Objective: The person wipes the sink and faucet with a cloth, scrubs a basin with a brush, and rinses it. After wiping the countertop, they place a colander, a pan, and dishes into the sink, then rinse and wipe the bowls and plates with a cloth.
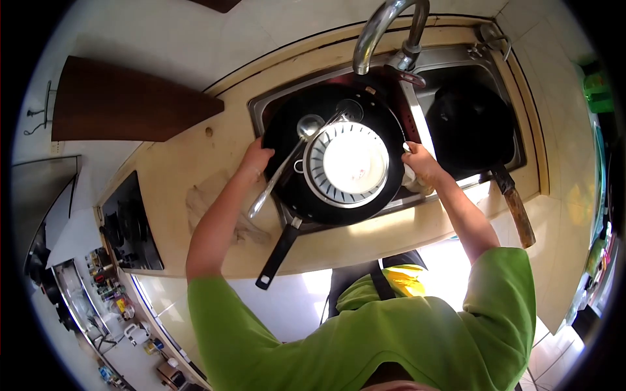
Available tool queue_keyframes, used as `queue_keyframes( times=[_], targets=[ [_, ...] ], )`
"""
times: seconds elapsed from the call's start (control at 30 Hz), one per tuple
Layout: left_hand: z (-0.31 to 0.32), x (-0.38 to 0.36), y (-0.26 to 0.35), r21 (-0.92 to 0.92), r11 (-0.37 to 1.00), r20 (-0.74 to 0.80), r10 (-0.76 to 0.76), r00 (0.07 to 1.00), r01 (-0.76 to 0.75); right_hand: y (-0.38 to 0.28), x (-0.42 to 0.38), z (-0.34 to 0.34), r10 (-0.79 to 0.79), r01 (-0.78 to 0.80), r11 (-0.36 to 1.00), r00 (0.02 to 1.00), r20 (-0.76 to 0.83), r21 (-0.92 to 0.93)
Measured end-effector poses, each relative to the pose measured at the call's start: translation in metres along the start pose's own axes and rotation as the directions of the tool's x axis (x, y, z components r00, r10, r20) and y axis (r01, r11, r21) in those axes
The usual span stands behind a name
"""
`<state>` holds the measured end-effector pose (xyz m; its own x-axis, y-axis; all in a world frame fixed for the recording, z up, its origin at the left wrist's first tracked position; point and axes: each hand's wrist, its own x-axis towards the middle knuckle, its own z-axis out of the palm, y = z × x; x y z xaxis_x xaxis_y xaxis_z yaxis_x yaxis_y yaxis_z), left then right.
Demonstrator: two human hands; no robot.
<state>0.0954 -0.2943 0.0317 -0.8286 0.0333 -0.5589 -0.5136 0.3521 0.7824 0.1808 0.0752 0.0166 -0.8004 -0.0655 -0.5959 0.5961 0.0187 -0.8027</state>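
A large black wok (287,186) sits over the left sink basin, its handle pointing toward me. My left hand (257,158) is closed on the wok's left rim, fingers partly hidden. On the opposite side, my right hand (422,165) is closed at the right rim, with something pale by its fingers. Inside the wok rests a striped white bowl (317,159), stacked in a metal container with a small ring on its side. A metal ladle (310,126) leans across the wok, its handle over the left rim. Behind the bowl lies another metal utensil (351,111), partly covered.
A second dark pan (469,127) with a wooden handle fills the right basin. The curved faucet (375,39) stands behind the wok. A crumpled cloth (218,205) lies on the counter to the left, near a stove (127,225). A brown cabinet (130,101) juts out at upper left.
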Motion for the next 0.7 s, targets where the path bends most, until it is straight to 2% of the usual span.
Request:
queue_keyframes(
  times=[0.03,0.07,0.1,0.17,0.2,0.27,0.3,0.37,0.43,0.5,0.6,0.7],
  targets=[
    [0.003,0.005,0.001,0.253,0.967,-0.069,0.055,0.996,-0.036,0.003,0.003,0.000,-0.001,-0.001,0.998,1.000,-0.028,-0.068],
    [0.007,0.012,0.003,0.491,0.869,-0.121,0.128,0.984,-0.053,0.004,0.006,-0.001,-0.010,0.001,0.991,0.998,-0.060,-0.136],
    [0.011,0.015,0.003,0.486,0.873,-0.130,0.127,0.983,-0.048,0.005,0.008,-0.002,-0.012,0.004,0.990,0.999,-0.052,-0.143],
    [0.023,0.013,0.012,0.777,0.628,-0.236,0.220,0.947,0.047,0.005,0.011,0.001,0.073,-0.095,0.972,0.991,-0.109,-0.214],
    [0.028,0.013,0.018,0.771,0.634,-0.248,0.216,0.944,0.058,0.006,0.013,0.001,0.072,-0.092,0.970,0.993,-0.098,-0.223],
    [0.034,0.013,0.024,0.859,0.499,-0.202,0.118,0.972,0.118,0.013,0.022,-0.001,0.108,-0.140,0.949,0.986,-0.127,-0.282],
    [0.036,0.016,0.023,0.863,0.491,-0.200,0.106,0.974,0.124,0.030,0.032,-0.008,0.056,-0.092,0.944,0.991,-0.121,-0.318],
    [0.036,0.018,0.019,0.858,0.491,-0.205,0.061,0.977,0.149,0.040,0.042,-0.012,0.091,-0.131,0.928,0.988,-0.128,-0.348],
    [0.038,0.026,0.012,0.841,0.515,-0.228,0.054,0.972,0.169,0.038,0.043,-0.011,0.146,-0.180,0.946,0.979,-0.140,-0.270],
    [0.042,0.031,0.006,0.832,0.531,-0.240,0.089,0.967,0.158,0.049,0.054,-0.017,0.146,-0.183,0.945,0.978,-0.151,-0.272],
    [0.046,0.027,0.011,0.808,0.564,-0.250,0.072,0.966,0.167,0.057,0.061,-0.021,0.223,-0.235,0.960,0.971,-0.089,-0.155],
    [0.051,0.017,0.021,0.843,0.510,-0.237,0.066,0.969,0.171,0.064,0.066,-0.021,0.234,-0.241,0.962,0.970,-0.068,-0.129]
  ],
)
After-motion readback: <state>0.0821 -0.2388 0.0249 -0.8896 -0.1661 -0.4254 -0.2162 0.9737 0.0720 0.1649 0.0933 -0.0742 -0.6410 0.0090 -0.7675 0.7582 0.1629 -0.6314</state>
